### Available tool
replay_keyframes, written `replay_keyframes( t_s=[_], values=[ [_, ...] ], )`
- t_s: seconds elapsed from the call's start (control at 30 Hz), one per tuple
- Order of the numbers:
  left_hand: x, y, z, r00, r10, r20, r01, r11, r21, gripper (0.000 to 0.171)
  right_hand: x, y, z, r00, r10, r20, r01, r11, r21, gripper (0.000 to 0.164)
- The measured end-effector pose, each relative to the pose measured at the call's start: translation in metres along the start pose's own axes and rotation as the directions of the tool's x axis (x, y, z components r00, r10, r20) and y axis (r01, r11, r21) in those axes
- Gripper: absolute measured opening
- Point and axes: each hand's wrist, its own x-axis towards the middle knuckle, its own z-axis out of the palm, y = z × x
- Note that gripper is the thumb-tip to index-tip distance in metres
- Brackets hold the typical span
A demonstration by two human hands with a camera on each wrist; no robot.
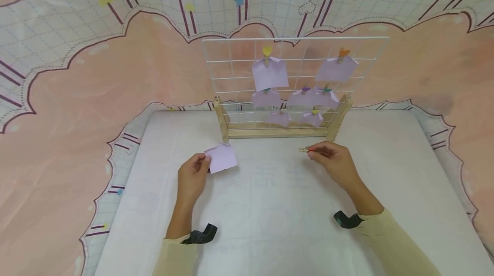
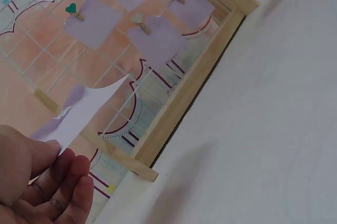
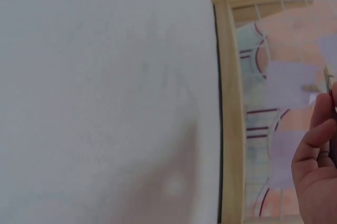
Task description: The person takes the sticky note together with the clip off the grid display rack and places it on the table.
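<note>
My left hand (image 1: 191, 177) pinches a small purple sheet of paper (image 1: 222, 158) between thumb and fingers, above the white tabletop in front of the rack's left end. In the left wrist view that paper (image 2: 87, 110) looks bent, with one corner pointing up toward the wire grid. My right hand (image 1: 335, 163) pinches a small wooden clothespin (image 1: 303, 150) with a bit of red on it, its tip pointing left. This hand is in front of the rack's right end. Only part of the right hand (image 3: 321, 171) shows at the edge of the right wrist view.
A white wire grid (image 1: 231, 59) stands on a wooden base (image 1: 278, 133) at the back of the white table (image 1: 262, 216). Several purple papers (image 1: 270, 76) hang on it from clothespins with coloured heart tops. A patterned pink cloth (image 1: 96, 70) covers the background.
</note>
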Motion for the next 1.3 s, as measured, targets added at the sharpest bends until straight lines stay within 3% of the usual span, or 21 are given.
replay_keyframes(
  t_s=[0.5, 0.87, 1.3],
  values=[
    [-0.003, -0.023, -0.014, 0.996, -0.089, 0.022, 0.085, 0.989, 0.121, 0.025, -0.017, 0.021, -0.029, 0.997, 0.081, 0.001, -0.081, 0.997, 0.019, 0.020],
    [-0.004, -0.040, -0.014, 0.994, -0.106, 0.027, 0.103, 0.988, 0.112, 0.021, -0.022, 0.030, -0.038, 0.992, 0.118, -0.050, -0.125, 0.976, -0.176, 0.017],
    [-0.006, -0.048, -0.013, 0.994, -0.099, 0.051, 0.092, 0.988, 0.126, 0.020, -0.024, 0.039, -0.044, 0.982, 0.178, -0.064, -0.189, 0.942, -0.276, 0.014]
  ],
)
